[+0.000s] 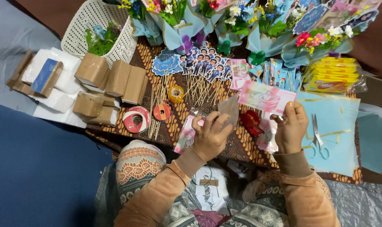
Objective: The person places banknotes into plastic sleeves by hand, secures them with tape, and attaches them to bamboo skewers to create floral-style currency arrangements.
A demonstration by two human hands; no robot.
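My right hand (291, 129) pinches the lower right corner of a pink banknote-like paper (264, 97) and holds it flat above the batik cloth. My left hand (210, 135) grips a clear plastic sleeve (230, 107) by its lower edge, just left of the pink paper. Between my hands lies a small red stapler (251, 122). More clear-wrapped pink packets (185, 136) lie under and beside my left hand.
Paper cut-out figures on wooden skewers (199, 80) fan out ahead. Tape rolls (137, 119) and cardboard pieces (115, 80) sit at left, scissors (317, 136) on light-blue paper sheets (338, 122) at right. Blue-wrapped flower bouquets (237, 21) and a white basket (90, 25) line the far side.
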